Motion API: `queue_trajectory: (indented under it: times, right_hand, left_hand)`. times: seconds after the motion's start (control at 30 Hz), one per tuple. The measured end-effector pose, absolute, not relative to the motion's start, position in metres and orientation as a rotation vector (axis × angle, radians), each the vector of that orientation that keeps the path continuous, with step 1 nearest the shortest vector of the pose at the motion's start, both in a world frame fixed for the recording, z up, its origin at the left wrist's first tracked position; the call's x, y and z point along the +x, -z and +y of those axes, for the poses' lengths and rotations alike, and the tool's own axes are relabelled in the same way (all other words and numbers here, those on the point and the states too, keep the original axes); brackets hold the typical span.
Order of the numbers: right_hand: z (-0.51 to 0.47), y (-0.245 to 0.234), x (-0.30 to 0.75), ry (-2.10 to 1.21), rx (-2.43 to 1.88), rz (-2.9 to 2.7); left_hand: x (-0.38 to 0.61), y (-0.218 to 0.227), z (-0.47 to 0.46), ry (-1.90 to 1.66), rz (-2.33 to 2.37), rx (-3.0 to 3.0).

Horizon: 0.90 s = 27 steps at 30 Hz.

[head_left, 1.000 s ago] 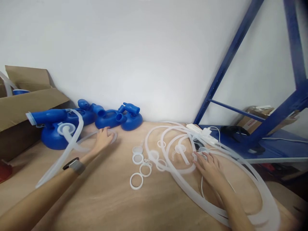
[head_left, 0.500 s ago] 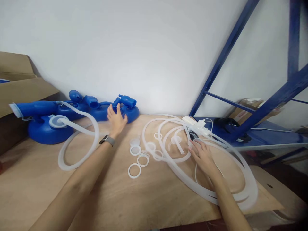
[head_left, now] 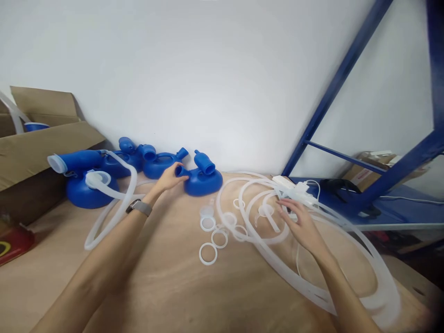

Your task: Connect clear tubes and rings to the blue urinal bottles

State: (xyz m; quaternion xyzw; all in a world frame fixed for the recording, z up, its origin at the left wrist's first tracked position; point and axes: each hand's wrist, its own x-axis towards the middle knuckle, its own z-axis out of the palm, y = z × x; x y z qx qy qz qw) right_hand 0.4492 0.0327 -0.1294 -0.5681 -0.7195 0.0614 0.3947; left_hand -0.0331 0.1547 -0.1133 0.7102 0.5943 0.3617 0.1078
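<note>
My left hand (head_left: 170, 177) has its fingers around the short neck of a blue plastic urinal bottle (head_left: 204, 184), which stands upright near the wall. A second blue spout piece (head_left: 205, 162) rests on top of that bottle. My right hand (head_left: 299, 222) is open over the coiled clear hose (head_left: 267, 256), holding nothing. Just left of its fingertips lies a translucent cap with a tube stub (head_left: 267, 211). Several white rings (head_left: 208, 254) and clear caps lie on the wooden table between my hands.
More blue bottles (head_left: 157, 166) line the wall; one at left has a hose (head_left: 121, 217) fitted to its lid. An open cardboard box (head_left: 45, 148) is at far left. A power strip (head_left: 287, 183) and a blue metal shelf (head_left: 367, 203) stand on the right.
My left hand has closed on the bottle's neck, and the bottle now sits apart from the others, nearer to me. My right hand remains by the hose. The view has shifted left.
</note>
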Motion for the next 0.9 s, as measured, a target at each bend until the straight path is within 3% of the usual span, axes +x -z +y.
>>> queue_trajectory:
  times: [0.27, 0.4, 0.63, 0.9]
  right_hand:
    - [0.069, 0.088, 0.322, -0.577, -1.196, -2.044]
    - [0.129, 0.102, 0.285, -0.665, -1.211, -1.966]
    - [0.169, 0.137, 0.246, -0.649, -1.298, -1.942]
    - [0.174, 0.147, 0.266, -0.688, -1.34, -2.113]
  left_hand:
    - [-0.025, 0.102, 0.119, -0.988, 1.726, 2.27]
    - [0.013, 0.113, 0.079, -0.811, 1.562, 2.491]
    - [0.053, 0.133, 0.044, -0.072, 1.114, 2.819]
    - [0.054, 0.141, 0.046, 0.056, 1.086, 2.745]
